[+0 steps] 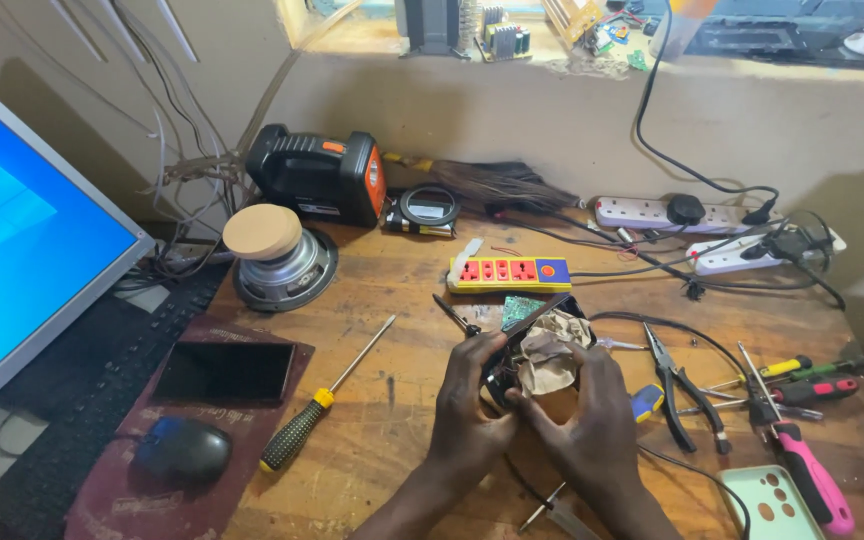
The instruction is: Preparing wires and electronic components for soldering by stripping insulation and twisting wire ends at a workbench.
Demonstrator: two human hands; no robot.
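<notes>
Both my hands are together at the middle of the wooden bench (392, 420). My left hand (472, 405) and my right hand (587, 415) grip a small black device (527, 345) between them. Crumpled brownish paper or cloth shows inside it, and a green circuit board (520, 308) peeks out behind. A thin black tool (455, 316) juts up to the left of my left hand, which seems to hold it. Next to my right hand lie pliers (680, 385).
Screwdriver with a black and yellow handle (324, 395), phone (224, 372) and mouse (184, 450) on a maroon mat, speaker driver (282, 262), yellow power strip (508, 273), white power strips (652, 213), pink-handled screwdriver (802, 465), green phone case (780, 503), monitor (12, 250), black and orange box (317, 175).
</notes>
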